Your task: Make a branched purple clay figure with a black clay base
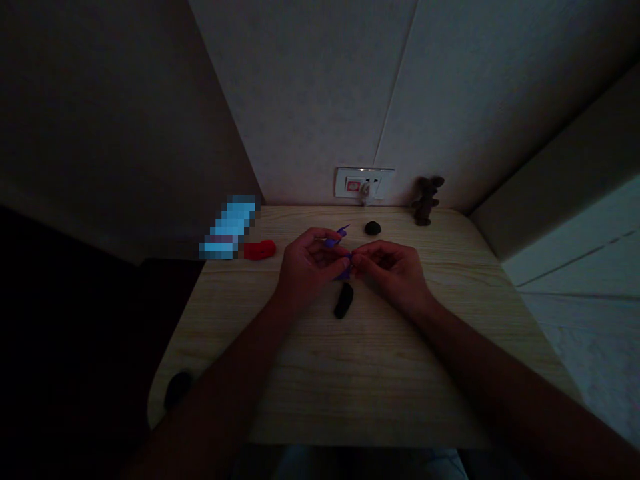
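My left hand (311, 265) is closed around a small purple object (336, 239), perhaps modelling clay, with a thin pointed tip sticking up. Much of it is hidden behind the fingers. Thumb and fingers of my right hand (389, 268) are pinched at the object's right side, touching the left fingertips. Just below the hands lies an elongated black lump (343, 301). Beyond them rests a rounder black lump (373, 228). The light is dim, so fine detail does not show.
A red piece (260, 250) lies left of my hands, beside a blurred-out bright screen (229, 227). A dark brown figure (426, 200) stands at the back right, near a wall socket (364, 183). Another black lump (178, 389) sits by the wooden table's (370, 387) left edge.
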A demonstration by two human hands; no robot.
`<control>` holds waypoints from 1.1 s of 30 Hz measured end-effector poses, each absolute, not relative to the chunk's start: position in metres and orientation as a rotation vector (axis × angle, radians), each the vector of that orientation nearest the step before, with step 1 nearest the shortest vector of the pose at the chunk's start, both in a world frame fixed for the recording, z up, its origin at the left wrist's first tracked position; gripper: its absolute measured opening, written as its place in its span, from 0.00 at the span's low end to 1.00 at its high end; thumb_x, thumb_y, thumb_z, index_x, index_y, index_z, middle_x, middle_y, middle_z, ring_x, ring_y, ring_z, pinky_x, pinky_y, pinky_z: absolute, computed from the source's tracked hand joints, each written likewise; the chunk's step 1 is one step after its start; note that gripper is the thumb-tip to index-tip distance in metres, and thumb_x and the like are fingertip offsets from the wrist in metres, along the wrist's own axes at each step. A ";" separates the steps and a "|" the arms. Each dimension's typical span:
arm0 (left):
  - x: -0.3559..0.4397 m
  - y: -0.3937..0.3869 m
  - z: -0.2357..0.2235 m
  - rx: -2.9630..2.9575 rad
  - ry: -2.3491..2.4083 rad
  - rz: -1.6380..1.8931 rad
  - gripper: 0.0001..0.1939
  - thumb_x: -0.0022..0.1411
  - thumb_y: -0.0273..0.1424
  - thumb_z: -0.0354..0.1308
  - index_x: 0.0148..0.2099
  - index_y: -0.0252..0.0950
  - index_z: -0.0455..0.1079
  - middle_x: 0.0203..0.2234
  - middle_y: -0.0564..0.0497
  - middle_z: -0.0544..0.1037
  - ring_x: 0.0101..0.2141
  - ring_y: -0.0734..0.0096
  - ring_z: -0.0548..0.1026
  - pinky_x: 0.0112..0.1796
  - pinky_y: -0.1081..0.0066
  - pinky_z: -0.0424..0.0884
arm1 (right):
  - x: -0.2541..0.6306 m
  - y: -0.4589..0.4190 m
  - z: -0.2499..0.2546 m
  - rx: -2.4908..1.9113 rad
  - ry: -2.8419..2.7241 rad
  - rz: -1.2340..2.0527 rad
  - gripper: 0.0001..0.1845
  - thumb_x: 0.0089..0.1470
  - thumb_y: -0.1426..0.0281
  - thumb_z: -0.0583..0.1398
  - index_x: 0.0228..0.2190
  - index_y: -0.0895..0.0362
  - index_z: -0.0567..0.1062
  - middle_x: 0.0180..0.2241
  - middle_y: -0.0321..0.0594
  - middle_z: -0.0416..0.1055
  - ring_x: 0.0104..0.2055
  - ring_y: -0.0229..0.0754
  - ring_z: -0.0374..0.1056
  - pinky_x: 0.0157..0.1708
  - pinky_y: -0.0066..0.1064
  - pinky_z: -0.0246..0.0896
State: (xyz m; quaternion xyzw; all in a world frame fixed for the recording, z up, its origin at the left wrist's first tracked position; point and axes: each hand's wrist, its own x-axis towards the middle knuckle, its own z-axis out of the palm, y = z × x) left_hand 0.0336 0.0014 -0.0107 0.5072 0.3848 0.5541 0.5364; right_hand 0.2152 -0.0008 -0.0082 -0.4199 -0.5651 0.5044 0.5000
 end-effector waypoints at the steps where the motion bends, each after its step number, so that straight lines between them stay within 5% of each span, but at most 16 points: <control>1: 0.033 0.001 -0.011 1.210 0.916 1.318 0.23 0.47 0.27 0.76 0.45 0.37 0.73 0.33 0.50 0.85 0.35 0.66 0.85 0.39 0.66 0.84 | 0.215 -0.001 -0.008 -1.013 -1.364 1.228 0.18 0.47 0.54 0.76 0.31 0.54 0.83 0.26 0.38 0.81 0.27 0.40 0.77 0.31 0.34 0.76; 33: 0.033 0.003 -0.012 1.199 0.932 1.333 0.21 0.48 0.29 0.78 0.44 0.37 0.75 0.32 0.51 0.86 0.35 0.65 0.86 0.38 0.67 0.85 | 0.218 0.003 -0.012 -1.037 -1.300 1.268 0.15 0.46 0.57 0.77 0.31 0.54 0.87 0.27 0.39 0.82 0.27 0.38 0.74 0.31 0.32 0.73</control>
